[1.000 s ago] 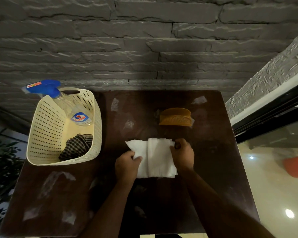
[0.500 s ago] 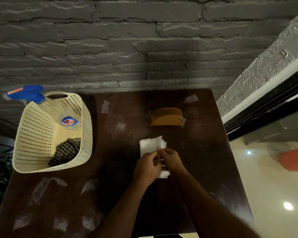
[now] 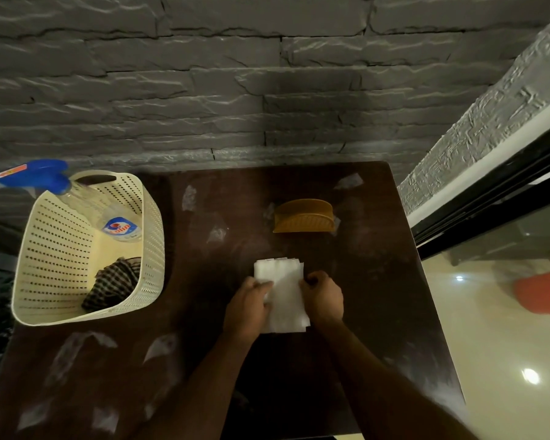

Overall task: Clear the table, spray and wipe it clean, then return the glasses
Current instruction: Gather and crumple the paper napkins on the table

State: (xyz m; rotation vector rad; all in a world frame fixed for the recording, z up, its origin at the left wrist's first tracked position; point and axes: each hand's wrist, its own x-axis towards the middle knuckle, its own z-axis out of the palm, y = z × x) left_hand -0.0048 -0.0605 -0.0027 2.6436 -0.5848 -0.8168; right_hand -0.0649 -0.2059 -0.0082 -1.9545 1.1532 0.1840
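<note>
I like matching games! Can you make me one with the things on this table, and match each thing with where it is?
Things:
1. spray bottle
2. checked cloth
3. white napkins
4. brown holder

Places:
A. lying in the near end of the basket
B. held between both hands
C. standing alone on the table, toward the wall
D. leaning in the basket's far end, blue nozzle poking over the rim

Pairs: 1-D, 2-A, 3-B, 4-C. The left hand and right hand hold the napkins from each side.
</note>
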